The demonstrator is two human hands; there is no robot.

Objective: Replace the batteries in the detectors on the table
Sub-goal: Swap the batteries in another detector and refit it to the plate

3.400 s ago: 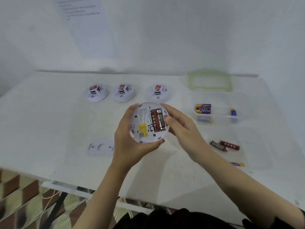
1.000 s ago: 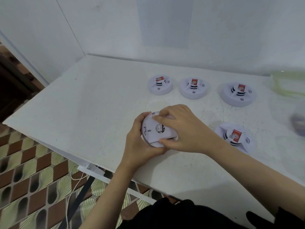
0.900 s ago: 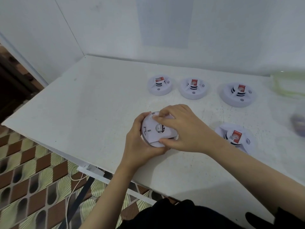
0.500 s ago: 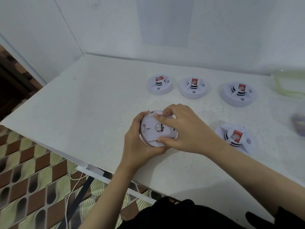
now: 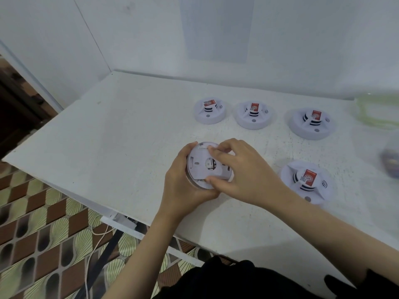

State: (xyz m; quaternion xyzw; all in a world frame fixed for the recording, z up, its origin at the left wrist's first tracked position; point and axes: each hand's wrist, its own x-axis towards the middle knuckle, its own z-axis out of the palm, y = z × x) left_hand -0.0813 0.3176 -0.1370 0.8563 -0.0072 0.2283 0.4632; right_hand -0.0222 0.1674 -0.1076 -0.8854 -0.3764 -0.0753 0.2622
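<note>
Soft, even, cool light leaves only faint shadows on the white rectangular bench (image 5: 129, 134), while wide-angle distortion bends the edges and the far-right clear plastic container (image 5: 390, 158) is smeared with blur.

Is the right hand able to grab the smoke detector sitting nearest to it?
Probably yes, once it lets go. The right hand is busy on the held detector, but the nearest detector sits just beside its wrist with nothing between them.
</note>
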